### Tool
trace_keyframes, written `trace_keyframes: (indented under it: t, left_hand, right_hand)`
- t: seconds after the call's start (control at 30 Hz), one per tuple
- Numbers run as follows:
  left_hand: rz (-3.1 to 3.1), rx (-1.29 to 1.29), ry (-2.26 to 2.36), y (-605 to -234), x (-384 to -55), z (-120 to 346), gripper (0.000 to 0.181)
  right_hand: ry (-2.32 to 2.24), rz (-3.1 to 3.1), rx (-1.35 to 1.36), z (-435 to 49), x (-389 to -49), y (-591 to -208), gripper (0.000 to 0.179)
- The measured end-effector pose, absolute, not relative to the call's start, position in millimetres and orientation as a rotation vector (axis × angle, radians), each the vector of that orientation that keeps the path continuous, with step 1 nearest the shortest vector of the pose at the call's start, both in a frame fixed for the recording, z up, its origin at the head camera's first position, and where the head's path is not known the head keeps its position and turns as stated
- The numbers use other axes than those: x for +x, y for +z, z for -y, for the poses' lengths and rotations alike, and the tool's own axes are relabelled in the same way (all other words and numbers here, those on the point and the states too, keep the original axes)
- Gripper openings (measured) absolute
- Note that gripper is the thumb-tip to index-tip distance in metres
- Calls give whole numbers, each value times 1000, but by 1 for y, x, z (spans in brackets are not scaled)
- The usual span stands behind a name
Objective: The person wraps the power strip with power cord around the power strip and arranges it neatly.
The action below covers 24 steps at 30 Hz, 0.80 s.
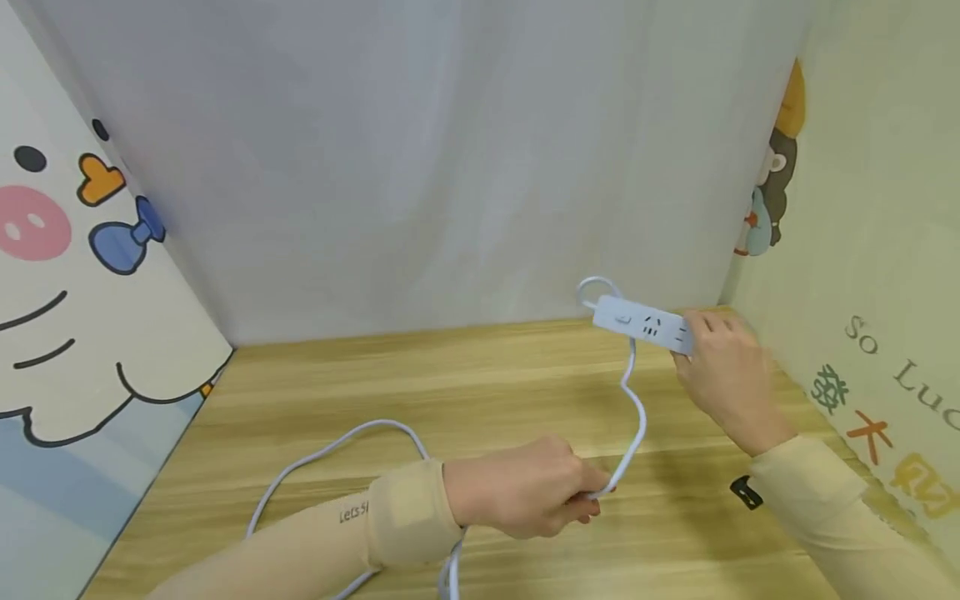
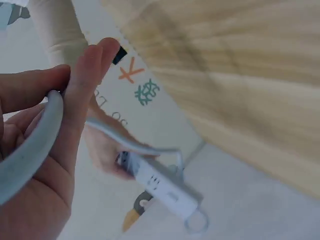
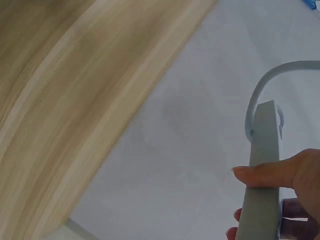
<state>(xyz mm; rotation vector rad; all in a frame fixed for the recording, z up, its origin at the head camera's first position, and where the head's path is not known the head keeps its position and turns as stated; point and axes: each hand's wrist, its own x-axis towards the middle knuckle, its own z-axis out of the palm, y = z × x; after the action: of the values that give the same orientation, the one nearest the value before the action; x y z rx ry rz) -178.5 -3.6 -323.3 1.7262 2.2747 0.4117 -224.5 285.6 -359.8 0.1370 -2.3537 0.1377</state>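
Observation:
My right hand [image 1: 723, 367] grips the right end of a white power strip [image 1: 637, 323], raised above the table, its socket face toward the head camera. In the right wrist view the thumb [image 3: 270, 174] lies across the strip's side and the other fingers wrap the opposite side. The white cord [image 1: 637, 417] loops out of the strip's left end and runs down to my left hand [image 1: 532, 487]. That hand pinches the cord between thumb and fingers, as the left wrist view shows. More cord [image 1: 330, 450] curves across the table under the left forearm.
A small black object [image 1: 746, 492] lies near the right sleeve on the wooden table [image 1: 337, 375]. A pale curtain [image 1: 450, 167] closes off the back. Printed panels stand left [image 1: 45, 333] and right [image 1: 862, 250].

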Motion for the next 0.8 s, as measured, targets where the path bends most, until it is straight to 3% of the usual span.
trace_keyframes:
  t: [0.2, 0.3, 0.4, 0.5, 0.63, 0.7, 0.8]
  left_hand:
    - [-2417, 2077, -417, -274, -177, 10, 14]
    - [-2443, 2139, -526, -245, -185, 12, 20]
    - [-2539, 2185, -471, -224, -204, 20, 39]
    - [-2718, 2277, -230, -217, -232, 30, 51]
    - [-2994, 2294, 552, -237, -279, 35, 34]
    - [-3035, 2083, 1020, -255, -297, 31, 24]
    - [-2911, 1505, 1528, -285, -310, 19, 26]
  right_hand:
    - [-159, 2534, 513, -302, -219, -358, 39]
    - [-200, 2606, 775, -310, -213, -353, 47]
    - [-120, 2605, 964, -311, -208, -349, 51]
    - [44, 2520, 1086, -306, -197, -346, 59]
    - [380, 2338, 1222, -293, -185, -343, 62]
    - [543, 2233, 1226, -287, -182, -341, 51]
    - [737, 2134, 1130, -279, -180, -340, 42]
